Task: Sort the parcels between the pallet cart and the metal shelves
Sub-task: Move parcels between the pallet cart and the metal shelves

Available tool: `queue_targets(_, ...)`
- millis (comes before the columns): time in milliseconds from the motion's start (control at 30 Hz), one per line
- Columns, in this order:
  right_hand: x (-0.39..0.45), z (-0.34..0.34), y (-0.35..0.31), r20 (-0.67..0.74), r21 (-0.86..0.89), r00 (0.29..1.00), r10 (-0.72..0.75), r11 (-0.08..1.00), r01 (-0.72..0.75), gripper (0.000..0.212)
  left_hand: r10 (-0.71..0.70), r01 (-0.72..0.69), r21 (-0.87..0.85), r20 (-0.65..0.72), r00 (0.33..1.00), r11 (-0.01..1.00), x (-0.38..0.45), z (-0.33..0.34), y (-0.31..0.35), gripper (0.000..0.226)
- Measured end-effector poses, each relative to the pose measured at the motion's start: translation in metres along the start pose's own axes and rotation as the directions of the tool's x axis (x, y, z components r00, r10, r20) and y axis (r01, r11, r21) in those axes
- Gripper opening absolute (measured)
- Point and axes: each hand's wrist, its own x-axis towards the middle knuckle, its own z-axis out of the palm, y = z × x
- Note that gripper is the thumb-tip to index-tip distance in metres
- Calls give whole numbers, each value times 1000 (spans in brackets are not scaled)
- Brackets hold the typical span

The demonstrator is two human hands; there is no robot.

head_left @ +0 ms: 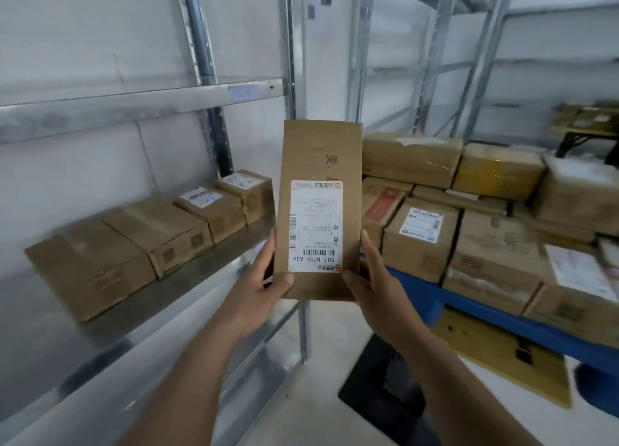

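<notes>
Between the grey metal shelves [140, 100] and the blue pallet cart [502, 318], a tall brown cardboard parcel [320, 164] with a white shipping label [316, 226] stands upright in the air. The left hand [258, 291] grasps its lower left edge, the right hand [375, 288] its lower right edge. Four brown cardboard boxes [160, 231] lie in a row on the shelf; many stacked cardboard parcels [495, 224] load the cart.
</notes>
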Motion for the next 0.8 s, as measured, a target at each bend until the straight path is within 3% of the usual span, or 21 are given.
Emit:
queue_targets(200, 32, -39, 14, -158, 2, 985, 64, 998, -65, 69, 62, -67, 18, 176, 982, 998, 77, 20, 27, 67)
queue_targets(400, 82, -61, 28, -288, 14, 942, 173, 984, -176, 64, 133, -138, 13, 199, 971, 990, 154, 39, 35, 63)
queue_targets(533, 113, -67, 37, -296, -3, 933, 206, 976, -217, 68, 123, -119, -32, 200, 972, 992, 197, 48, 28, 61)
queue_targets(800, 158, -63, 60, -324, -73, 908, 264, 950, -302, 89, 119, -156, 121, 267, 956, 980, 254, 46, 5, 70)
